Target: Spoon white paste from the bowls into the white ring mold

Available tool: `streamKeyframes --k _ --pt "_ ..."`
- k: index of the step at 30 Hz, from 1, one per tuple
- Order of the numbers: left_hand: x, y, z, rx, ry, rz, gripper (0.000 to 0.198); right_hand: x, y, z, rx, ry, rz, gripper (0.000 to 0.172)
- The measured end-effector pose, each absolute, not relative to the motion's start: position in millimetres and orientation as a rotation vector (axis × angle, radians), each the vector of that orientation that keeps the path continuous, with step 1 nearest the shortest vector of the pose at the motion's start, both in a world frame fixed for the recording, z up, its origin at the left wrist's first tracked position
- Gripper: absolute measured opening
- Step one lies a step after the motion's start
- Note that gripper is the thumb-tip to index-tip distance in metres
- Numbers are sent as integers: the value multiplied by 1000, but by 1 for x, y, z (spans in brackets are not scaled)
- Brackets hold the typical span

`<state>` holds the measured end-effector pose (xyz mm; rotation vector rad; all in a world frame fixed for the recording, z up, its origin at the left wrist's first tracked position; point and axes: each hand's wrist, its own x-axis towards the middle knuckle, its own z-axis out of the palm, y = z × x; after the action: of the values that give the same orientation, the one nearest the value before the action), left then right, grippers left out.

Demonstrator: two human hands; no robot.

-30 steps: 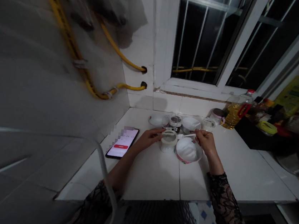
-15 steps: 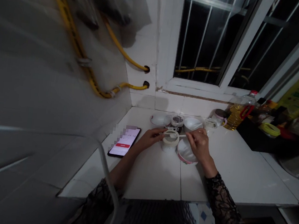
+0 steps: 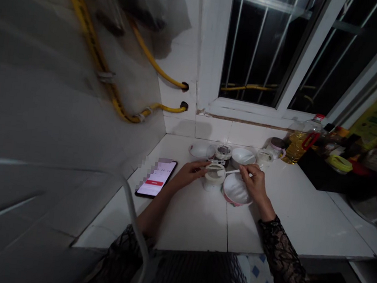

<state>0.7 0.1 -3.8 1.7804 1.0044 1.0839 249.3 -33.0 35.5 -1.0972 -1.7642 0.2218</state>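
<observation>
My right hand (image 3: 254, 182) pinches the handle of a small white spoon (image 3: 232, 171). Its bowl end is over the mouth of a clear jar (image 3: 213, 183) with a pale rim. On the jar's left side, the fingers of my left hand (image 3: 190, 173) are closed at the rim, steadying it. A white bowl with a pink patterned outside (image 3: 235, 193) stands right of the jar, partly below my right hand. Behind are a small lidded jar (image 3: 223, 152), a white bowl (image 3: 243, 157) with a spoon in it, and a shallow dish (image 3: 201, 151).
Left of my forearm lies a lit phone (image 3: 157, 179) on the white tiled counter (image 3: 196, 224). Farther right stand another clear jar (image 3: 264, 157), a mug (image 3: 276, 148), an oil bottle (image 3: 300, 143) and a black box (image 3: 321, 170) of condiments. A yellow hose (image 3: 112, 92) runs along the wall.
My right hand has shifted slightly right with the spoon, and the spoon's bowl end has moved toward the jar's right rim. My left hand stays at the jar.
</observation>
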Motion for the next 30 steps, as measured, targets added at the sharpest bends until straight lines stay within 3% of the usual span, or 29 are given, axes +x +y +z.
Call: streamKeyframes --k 9,19,30 --pt "1 0 -5 1795 1011 1086 48 267 -35 42 -1190 -1581 337 46" --pt "-1 1 -6 1814 1011 1086 47 280 -28 37 -1292 -2166 -105 36" --pt "-1 0 -5 1797 1008 1087 46 269 -36 35 -1083 -2340 463 45"
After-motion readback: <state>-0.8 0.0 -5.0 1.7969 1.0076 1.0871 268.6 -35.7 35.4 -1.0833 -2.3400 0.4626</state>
